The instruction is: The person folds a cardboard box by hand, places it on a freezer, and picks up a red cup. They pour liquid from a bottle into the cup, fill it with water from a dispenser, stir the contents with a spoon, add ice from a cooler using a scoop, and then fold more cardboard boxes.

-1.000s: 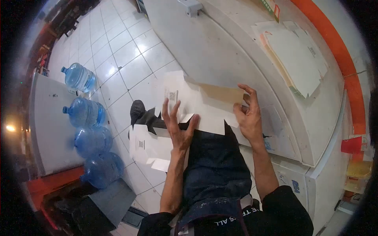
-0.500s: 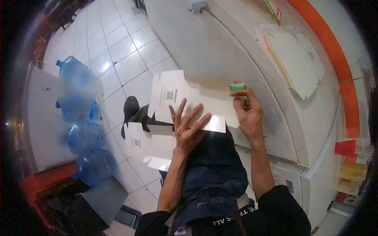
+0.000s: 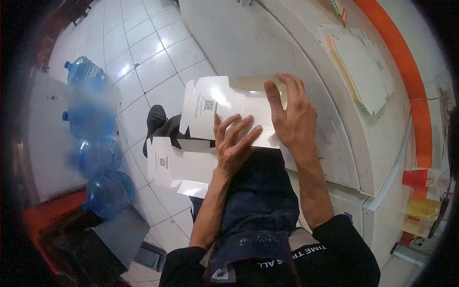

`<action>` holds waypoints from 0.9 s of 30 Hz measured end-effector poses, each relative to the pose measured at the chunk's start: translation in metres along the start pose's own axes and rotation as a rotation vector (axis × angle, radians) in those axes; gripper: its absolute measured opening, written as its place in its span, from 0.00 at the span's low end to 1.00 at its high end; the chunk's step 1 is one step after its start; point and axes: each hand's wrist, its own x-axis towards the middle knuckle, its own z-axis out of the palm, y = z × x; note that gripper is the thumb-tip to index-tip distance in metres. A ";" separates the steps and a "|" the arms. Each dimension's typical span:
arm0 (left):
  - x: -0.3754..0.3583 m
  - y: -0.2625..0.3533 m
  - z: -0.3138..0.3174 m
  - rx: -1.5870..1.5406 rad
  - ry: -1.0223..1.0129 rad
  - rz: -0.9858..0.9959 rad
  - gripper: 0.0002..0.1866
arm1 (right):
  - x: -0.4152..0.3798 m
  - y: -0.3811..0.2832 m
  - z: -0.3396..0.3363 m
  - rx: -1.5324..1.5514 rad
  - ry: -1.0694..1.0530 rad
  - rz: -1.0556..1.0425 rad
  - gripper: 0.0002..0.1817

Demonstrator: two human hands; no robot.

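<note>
A flat white cardboard box blank with a printed QR code lies across the lap, its far right end raised. My left hand rests on the near edge of it, fingers stretched out and spread, holding nothing. At the right end, my right hand has the raised end flap between its thumb and fingers. The fingers reach behind that flap, so their grip is partly hidden. A second white panel, also with a QR code, extends below and left of my left hand; whether it joins the first cannot be told.
Several blue water jugs line the left side. On the white counter at right lies a stack of flat white cardboard blanks. A red cup is at far right. A black shoe stands on the tiled floor.
My right hand has moved up and turned, its thumb now raised along the end flap. The green patch at its fingertips no longer shows. My left hand stays on the blank, shifting slightly.
</note>
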 end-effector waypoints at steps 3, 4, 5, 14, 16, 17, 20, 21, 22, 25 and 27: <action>0.003 0.005 0.001 -0.158 0.061 -0.122 0.33 | -0.012 0.008 0.008 -0.013 0.051 -0.182 0.37; 0.002 0.006 0.002 -0.141 0.075 -0.150 0.33 | -0.017 0.007 0.007 -0.012 0.030 -0.209 0.38; 0.002 0.007 0.003 -0.178 0.079 -0.146 0.33 | -0.020 0.005 0.008 -0.001 0.007 -0.240 0.38; -0.004 0.003 0.011 -0.121 0.101 -0.090 0.25 | -0.062 0.000 0.013 0.274 0.160 -0.310 0.31; -0.002 0.004 0.008 -0.129 0.086 -0.111 0.23 | -0.095 0.015 0.016 0.483 0.218 -0.158 0.21; -0.001 0.004 0.008 -0.150 0.078 -0.124 0.21 | -0.113 0.026 0.014 0.498 0.176 -0.058 0.18; 0.003 0.004 0.004 -0.235 0.087 -0.167 0.19 | -0.157 0.030 0.022 0.747 0.003 0.222 0.16; 0.003 0.006 0.004 -0.304 0.101 -0.197 0.18 | -0.168 0.030 0.023 0.746 0.009 0.235 0.16; 0.003 0.007 0.002 -0.310 0.092 -0.195 0.18 | -0.176 0.029 0.023 0.799 -0.158 0.317 0.15; 0.007 0.007 -0.002 -0.318 0.084 -0.183 0.18 | -0.184 0.019 0.040 0.705 -0.514 0.430 0.16; 0.008 0.008 -0.003 -0.339 0.081 -0.200 0.18 | -0.184 0.016 0.063 0.557 -0.688 0.468 0.17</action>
